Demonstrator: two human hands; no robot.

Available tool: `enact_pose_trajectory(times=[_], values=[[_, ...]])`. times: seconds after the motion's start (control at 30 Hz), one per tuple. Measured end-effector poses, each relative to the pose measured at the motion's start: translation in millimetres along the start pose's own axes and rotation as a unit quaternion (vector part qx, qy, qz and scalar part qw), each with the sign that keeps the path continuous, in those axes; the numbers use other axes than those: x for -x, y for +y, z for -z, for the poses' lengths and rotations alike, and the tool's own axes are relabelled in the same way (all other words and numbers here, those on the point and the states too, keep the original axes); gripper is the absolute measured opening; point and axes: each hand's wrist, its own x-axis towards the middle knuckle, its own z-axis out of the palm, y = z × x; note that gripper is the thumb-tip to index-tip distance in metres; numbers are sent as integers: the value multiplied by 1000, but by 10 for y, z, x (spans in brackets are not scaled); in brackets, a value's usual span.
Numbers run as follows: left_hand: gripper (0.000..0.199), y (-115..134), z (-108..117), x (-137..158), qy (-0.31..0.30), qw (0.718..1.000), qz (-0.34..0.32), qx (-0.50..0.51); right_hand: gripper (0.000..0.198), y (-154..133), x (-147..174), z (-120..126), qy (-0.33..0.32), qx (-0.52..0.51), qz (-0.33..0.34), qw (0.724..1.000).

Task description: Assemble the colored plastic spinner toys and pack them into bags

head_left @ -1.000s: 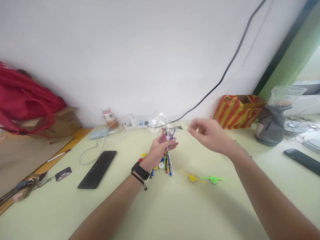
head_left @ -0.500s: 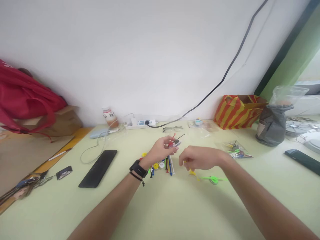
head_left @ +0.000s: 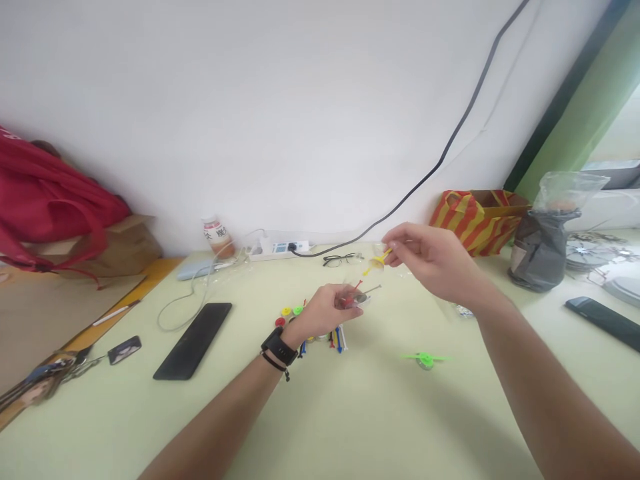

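Note:
My left hand (head_left: 327, 312), with a black watch (head_left: 279, 347) on its wrist, is closed around a few spinner pieces, among them a red one (head_left: 347, 301) and a dark one with a thin arrow. My right hand (head_left: 425, 257) is raised above the table and pinches a yellow arrow spinner (head_left: 379, 262) by one end. Below and behind my left hand lie several coloured discs (head_left: 286, 311) and blue, red and white arrows (head_left: 339, 339), partly covered by the hand. A green arrow spinner (head_left: 425, 360) rests on the table, apart from both hands.
A black phone-like slab (head_left: 194, 340) lies to the left. Eyeglasses (head_left: 339, 260) and a power strip (head_left: 280, 249) are by the wall, with a bottle (head_left: 218, 237) further left. At right stand a striped bag (head_left: 480, 223), a grey bag (head_left: 540, 250) and a dark phone (head_left: 605, 323).
My right hand has picked the yellow spinner up off the table and moved up and away. My left hand has shifted slightly right, still holding its pieces.

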Motion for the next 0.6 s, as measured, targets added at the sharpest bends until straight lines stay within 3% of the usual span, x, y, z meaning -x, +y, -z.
enact_pose_trajectory(times=[0.1,0.33,0.43,0.6], values=[[27,48,-7,11,5,1000,-10,0,14,9,1,-68,-6,72,-2,997],[23,47,-24,-6,34,999,-23,9,15,23,-24,-276,30,104,-16,994],[27,19,-27,-12,37,999,-24,20,15,64,-30,-333,28,169,-21,985],[39,-65,-18,-45,52,996,0,66,12,132,-58,-153,66,255,-23,964]])
